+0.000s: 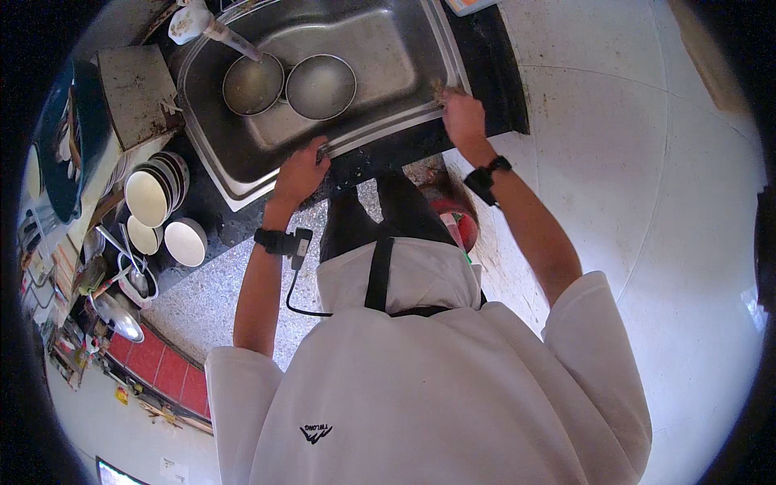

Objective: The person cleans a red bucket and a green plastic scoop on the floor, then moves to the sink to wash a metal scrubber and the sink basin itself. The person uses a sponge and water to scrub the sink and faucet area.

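Note:
My right hand [464, 118] is at the right front corner of the stainless steel sink [388, 42], gripping a small brownish, fibrous scrubber [439, 90] against the rim. On the front rim rests my left hand [300, 176], its thumb and forefinger apart and nothing seen between them. Two round metal-rimmed bowls stand side by side in the basin. The left bowl [251, 91] holds cloudy brownish liquid, and whitish liquid fills the right bowl [321, 88]. A faucet spout [233, 41] reaches over the left bowl.
Stacked bowls [148, 197] and a single white bowl [185, 242] stand on the dark counter [227, 227] left of the sink. Beyond them are ladles in a strainer [138, 282]. A red bucket [464, 224] sits below the counter, near the white wall [600, 151].

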Tool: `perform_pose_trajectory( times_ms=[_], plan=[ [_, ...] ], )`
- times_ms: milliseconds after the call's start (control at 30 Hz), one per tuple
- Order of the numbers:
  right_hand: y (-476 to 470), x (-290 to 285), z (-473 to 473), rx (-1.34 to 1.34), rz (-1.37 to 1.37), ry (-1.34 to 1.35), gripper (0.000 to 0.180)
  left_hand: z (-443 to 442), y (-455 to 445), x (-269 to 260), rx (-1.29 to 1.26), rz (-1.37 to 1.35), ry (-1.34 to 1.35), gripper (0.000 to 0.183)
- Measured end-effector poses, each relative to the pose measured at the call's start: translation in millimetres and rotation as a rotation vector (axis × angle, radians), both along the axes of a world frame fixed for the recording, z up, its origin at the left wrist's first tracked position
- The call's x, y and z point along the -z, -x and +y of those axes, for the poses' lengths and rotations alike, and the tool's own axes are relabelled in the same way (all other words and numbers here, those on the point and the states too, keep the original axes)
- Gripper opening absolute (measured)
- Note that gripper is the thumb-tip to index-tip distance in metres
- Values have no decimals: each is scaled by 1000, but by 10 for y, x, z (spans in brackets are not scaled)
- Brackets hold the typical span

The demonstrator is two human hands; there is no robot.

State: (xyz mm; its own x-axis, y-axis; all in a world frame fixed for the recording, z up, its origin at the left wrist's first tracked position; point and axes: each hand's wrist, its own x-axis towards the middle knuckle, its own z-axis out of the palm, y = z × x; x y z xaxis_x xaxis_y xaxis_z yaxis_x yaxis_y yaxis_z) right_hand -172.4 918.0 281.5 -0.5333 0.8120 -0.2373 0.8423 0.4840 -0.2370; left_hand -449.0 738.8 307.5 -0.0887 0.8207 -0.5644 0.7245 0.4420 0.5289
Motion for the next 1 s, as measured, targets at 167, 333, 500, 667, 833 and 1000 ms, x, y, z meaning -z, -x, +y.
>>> perform_pose_trajectory(
  times_ms=[167,333,500,667,833,1000],
  plan=[
    [443,252,-314,11,497,193,10,-101,73,-22,-50,-56,29,41],
    [772,-100,-391,268,735,450,13,-114,152,-73,-87,-32,-5,39],
    [323,-284,295,387,526,62,20,-84,178,8,-97,-37,-110,38],
    [4,-37,685,-21,249,-175,21,14,57,-19,-116,-96,-111,39],
    [-69,-68,458,-321,-13,-354,19,30,12,-29,-130,-66,-89,38],
    [-160,-371,30,-255,22,-240,21,66,-44,-47,-149,-41,-45,39]
  ],
)
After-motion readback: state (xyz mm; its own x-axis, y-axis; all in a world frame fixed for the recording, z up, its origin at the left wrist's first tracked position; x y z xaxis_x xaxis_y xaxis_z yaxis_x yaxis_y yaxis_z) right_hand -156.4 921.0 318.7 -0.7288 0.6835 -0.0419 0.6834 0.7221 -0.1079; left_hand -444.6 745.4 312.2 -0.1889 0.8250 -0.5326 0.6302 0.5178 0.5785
